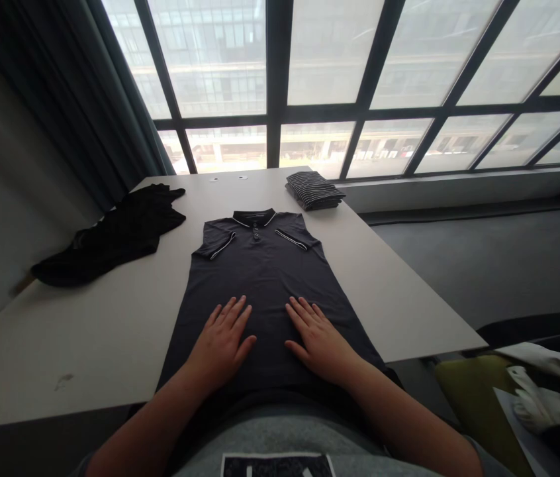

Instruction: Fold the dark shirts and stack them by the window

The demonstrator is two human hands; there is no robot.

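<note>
A dark grey polo shirt (pixel 260 281) lies front side up on the white table, its collar toward the window and both short sleeves folded inward over the chest. White piping edges the sleeve cuffs and collar, and the placket has several buttons. My left hand (pixel 221 341) rests flat on the lower left of the shirt, fingers stretched out. On the lower right, my right hand (pixel 317 341) also lies flat with its fingers extended. Neither hand grips the fabric. The shirt's hem is near my body, partly hidden by my forearms.
The white table (pixel 389 298) reaches to the window. A crumpled black garment (pixel 116 232) lies along its left edge. Folded striped fabric (pixel 314 190) sits at the far right corner. A green chair (pixel 478 391) with white items on it stands at the right.
</note>
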